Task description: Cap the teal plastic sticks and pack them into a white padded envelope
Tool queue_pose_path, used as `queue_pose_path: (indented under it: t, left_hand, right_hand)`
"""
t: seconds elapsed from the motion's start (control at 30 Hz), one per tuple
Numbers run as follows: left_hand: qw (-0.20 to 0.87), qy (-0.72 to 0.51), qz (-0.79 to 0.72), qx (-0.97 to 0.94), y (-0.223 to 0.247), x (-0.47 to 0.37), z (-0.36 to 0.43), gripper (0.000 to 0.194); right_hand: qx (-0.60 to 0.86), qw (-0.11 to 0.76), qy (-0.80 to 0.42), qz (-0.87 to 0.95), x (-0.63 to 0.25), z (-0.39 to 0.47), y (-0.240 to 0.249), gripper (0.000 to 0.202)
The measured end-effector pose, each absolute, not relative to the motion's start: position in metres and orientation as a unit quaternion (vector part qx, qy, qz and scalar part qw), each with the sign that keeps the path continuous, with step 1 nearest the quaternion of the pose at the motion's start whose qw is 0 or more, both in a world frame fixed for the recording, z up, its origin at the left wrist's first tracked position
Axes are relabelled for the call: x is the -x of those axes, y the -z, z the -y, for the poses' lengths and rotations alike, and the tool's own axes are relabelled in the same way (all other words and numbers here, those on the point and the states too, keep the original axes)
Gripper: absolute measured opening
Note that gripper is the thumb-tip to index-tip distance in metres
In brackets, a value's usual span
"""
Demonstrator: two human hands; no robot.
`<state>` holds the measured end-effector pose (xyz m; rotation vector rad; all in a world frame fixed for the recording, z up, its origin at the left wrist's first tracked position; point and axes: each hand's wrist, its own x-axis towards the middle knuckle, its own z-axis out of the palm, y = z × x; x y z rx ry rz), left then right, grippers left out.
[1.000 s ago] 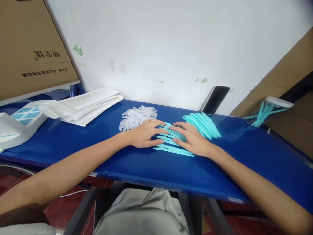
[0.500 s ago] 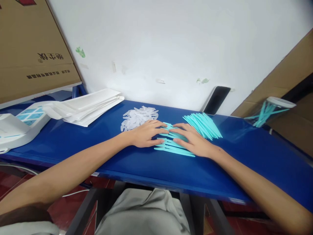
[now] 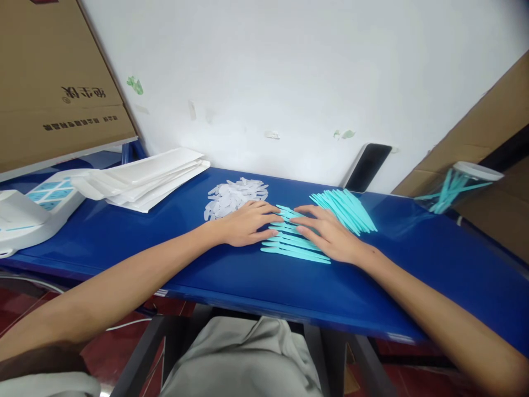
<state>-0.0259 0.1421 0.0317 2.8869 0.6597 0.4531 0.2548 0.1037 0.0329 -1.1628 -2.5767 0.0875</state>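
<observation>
My left hand (image 3: 243, 223) and my right hand (image 3: 326, 234) lie flat, fingers spread, on a row of turquoise plastic sticks (image 3: 289, 245) laid side by side on the blue table (image 3: 124, 242). The left fingertips touch the sticks' left ends; the right hand covers their right ends. A larger pile of the same turquoise sticks (image 3: 345, 209) lies just beyond my right hand. A heap of small clear plastic caps (image 3: 233, 196) sits just beyond my left hand.
White flat packets (image 3: 144, 176) are stacked at the left, beside a white device (image 3: 28, 212). A dark phone (image 3: 366, 167) leans on the wall. A clear jar with sticks (image 3: 454, 187) lies at the right. Cardboard boxes (image 3: 53, 82) stand at both sides.
Both hands stay on the row of sticks; the fingers shift only slightly. The view has tilted a little.
</observation>
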Motion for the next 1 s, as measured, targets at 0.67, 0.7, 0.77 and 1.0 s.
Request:
queue_pose_path:
  t: [0.67,0.7,0.77,1.0]
  left_hand:
    - [0.079,-0.148,-0.219,-0.961,-0.0321,0.0253,-0.1418,0.049]
    - [0.078,-0.147,-0.22,-0.961,-0.0318,0.0254,-0.1417,0.049]
    - [0.076,-0.143,-0.224,-0.961,-0.0312,0.0258,-0.1418,0.049]
    - [0.074,-0.146,-0.23,-0.959,-0.0275,0.0267,-0.1438,0.05]
  right_hand:
    - [0.423,0.152,-0.011,0.893,-0.2569,-0.1087,-0.0282,0.053]
    - [0.423,0.152,-0.007,0.893,-0.2568,-0.1088,-0.0282,0.053]
    - [0.42,0.155,-0.004,0.894,-0.2565,-0.1089,-0.0287,0.052]
    - [0.435,0.164,-0.001,0.886,-0.2566,-0.109,-0.0293,0.054]
